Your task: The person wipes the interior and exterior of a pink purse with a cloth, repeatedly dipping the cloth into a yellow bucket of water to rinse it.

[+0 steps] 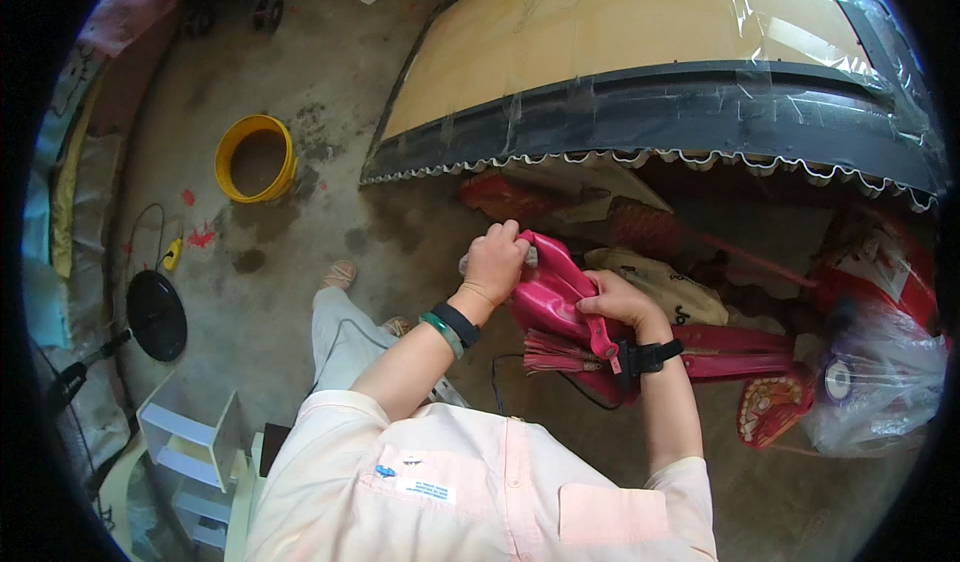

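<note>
A glossy pink handbag (551,292), leather or imitation leather, hangs before my chest. My right hand (621,299) grips it, thumb along the folded side and fingers hidden behind. Near that wrist dangle a strap end with a metal snap (604,344) and a pink tassel (559,352). My left hand (493,260) is closed at the bag's upper left edge. A grey bunched cloth (531,256) shows on both sides of its fingers, against the bag. How far the fingers also clasp the bag is hidden.
A large glass-topped panel with a corrugated edge (645,157) stands ahead. Beneath it lie a beige printed bag (652,281) and a red-bristled broom head (641,228). Clear plastic wrapping (877,382) is at right. A yellow bucket of murky water (259,161) and a black round base (156,314) stand left.
</note>
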The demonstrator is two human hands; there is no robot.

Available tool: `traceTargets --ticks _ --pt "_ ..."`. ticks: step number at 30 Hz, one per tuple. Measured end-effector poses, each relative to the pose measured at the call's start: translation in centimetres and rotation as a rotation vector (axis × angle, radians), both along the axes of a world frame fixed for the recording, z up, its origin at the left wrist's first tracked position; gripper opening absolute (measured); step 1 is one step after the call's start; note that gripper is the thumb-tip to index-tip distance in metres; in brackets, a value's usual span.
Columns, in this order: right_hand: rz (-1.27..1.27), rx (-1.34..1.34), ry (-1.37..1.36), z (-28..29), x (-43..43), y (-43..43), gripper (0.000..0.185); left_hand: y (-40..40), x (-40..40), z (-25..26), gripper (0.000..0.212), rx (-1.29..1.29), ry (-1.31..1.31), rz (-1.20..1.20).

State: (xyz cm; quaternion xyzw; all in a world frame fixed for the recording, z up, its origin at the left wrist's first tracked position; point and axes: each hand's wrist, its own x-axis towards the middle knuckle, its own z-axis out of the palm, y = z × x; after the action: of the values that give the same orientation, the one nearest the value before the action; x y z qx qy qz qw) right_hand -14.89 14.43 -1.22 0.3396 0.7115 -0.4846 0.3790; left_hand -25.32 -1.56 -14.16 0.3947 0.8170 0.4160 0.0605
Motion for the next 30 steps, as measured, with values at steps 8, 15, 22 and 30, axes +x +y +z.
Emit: traceTargets --ticks 8,15,22,30 --pt "-0.039 -0.003 0.031 -0.3 -0.6 -0.2 0.037 -0.6 4.3 1.3 0.006 0.116 0.217 -0.206" --pt "-0.089 0.061 0.026 -0.9 0.5 0.8 0.036 -2.3 0.8 -0.7 0.011 -0.005 -0.18 0.026" --pt "-0.026 0.011 0.035 -0.4 -0.4 -0.1 0.036 0.5 2.5 -0.1 0.006 -0.065 0.169 -0.093" --pt "-0.055 0.046 0.053 -0.4 -0.1 0.7 0.037 -0.7 3.0 1.5 0.003 0.228 0.04 -0.08"
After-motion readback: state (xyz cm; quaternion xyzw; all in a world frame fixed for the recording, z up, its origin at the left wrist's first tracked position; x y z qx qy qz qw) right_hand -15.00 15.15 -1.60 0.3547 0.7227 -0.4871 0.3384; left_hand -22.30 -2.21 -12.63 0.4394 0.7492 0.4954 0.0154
